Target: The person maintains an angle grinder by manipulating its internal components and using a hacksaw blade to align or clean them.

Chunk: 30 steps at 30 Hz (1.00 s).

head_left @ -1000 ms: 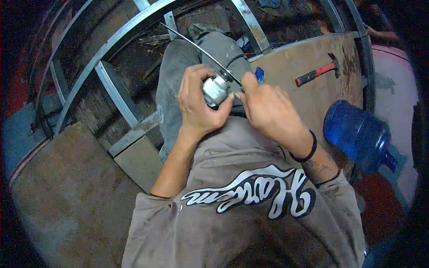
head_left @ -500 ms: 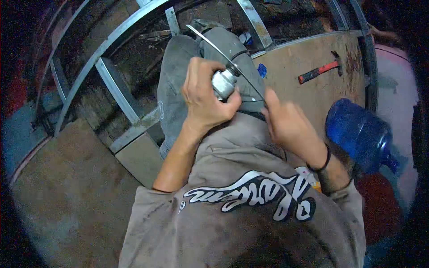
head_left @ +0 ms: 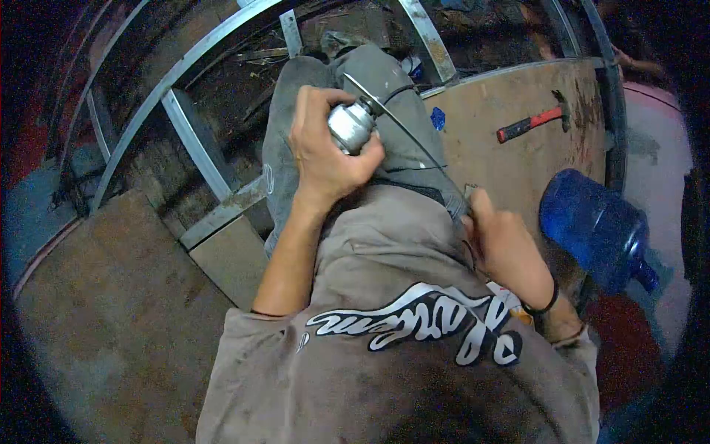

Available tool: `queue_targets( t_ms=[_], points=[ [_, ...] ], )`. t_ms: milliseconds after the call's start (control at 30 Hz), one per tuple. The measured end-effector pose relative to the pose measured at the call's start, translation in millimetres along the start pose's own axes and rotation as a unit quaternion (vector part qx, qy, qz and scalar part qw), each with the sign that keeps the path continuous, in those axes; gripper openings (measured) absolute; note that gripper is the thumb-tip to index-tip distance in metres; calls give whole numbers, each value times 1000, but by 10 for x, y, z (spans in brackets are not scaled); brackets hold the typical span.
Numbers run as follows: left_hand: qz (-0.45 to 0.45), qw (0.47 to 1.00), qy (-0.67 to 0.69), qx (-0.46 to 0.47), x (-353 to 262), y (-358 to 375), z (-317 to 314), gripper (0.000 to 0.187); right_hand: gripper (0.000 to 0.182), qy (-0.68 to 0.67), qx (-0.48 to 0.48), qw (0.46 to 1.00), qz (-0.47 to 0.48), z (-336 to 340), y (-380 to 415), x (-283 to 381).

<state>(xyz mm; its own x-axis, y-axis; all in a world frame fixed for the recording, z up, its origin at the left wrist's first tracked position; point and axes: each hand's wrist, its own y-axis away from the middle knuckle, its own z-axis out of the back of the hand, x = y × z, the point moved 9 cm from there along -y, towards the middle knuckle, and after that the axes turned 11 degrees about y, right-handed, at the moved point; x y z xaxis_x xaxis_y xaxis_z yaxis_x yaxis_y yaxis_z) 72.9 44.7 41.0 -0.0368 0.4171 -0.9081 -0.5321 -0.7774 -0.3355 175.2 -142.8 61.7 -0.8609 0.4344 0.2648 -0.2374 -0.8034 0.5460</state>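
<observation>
Seen from above, we sit with knees up over a metal frame (head_left: 185, 126). Our left hand (head_left: 322, 159) wraps its fingers around a small silver spool (head_left: 351, 126), held over our lap. A thin wire (head_left: 410, 137) runs from the spool down and rightward to our right hand (head_left: 506, 248), whose fingers pinch its far end. The wire's long axis slants between both hands. A hammer (head_left: 532, 122) and a blue jug (head_left: 595, 226) lie to our right.
</observation>
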Motion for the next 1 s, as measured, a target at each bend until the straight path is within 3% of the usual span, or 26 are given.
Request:
queue_targets(
  t_ms=[33,100,167,267,300,367,500,567,633,700,767,800,867,1000],
  points=[
    [0,1000,-1,2,0,15,-21,37,26,14,42,998,-34,-54,68,-78],
    [-4,999,-9,37,-52,48,-181,36,28,15,-6,1000,-18,-70,-245,-45],
    [-36,998,-18,47,-141,48,-253,36,29,-47,-148,982,107,111,-679,161],
    [-34,997,5,71,-105,49,-247,36,28,-50,-152,979,125,196,-495,214],
    [-41,996,4,73,-161,60,-255,36,28,-50,-148,979,131,252,-315,215],
    [-16,999,-3,51,-108,79,-237,36,26,-29,-9,1000,0,126,-9,-70],
    [-34,999,-26,17,-84,9,-185,37,26,-1,-53,998,16,47,-336,69],
    [-38,999,-35,18,-82,-37,-194,37,27,-52,-120,989,63,182,-758,230],
    [-47,996,-2,71,-79,-12,-226,37,27,-29,-110,992,47,140,-457,158],
    [-23,998,6,55,-13,-39,-183,38,28,1,-97,995,34,189,-84,141],
    [-14,1000,-5,22,7,-40,-147,37,30,-17,50,996,-78,12,207,-68],
    [-30,999,-22,17,-42,-51,-165,37,30,-25,38,997,-62,5,129,-34],
    [-37,998,-22,38,-118,16,-262,37,29,-31,-129,991,21,91,-346,89],
    [-49,997,-26,62,-169,71,-278,37,24,-4,-143,987,72,334,-811,334]
  ],
)
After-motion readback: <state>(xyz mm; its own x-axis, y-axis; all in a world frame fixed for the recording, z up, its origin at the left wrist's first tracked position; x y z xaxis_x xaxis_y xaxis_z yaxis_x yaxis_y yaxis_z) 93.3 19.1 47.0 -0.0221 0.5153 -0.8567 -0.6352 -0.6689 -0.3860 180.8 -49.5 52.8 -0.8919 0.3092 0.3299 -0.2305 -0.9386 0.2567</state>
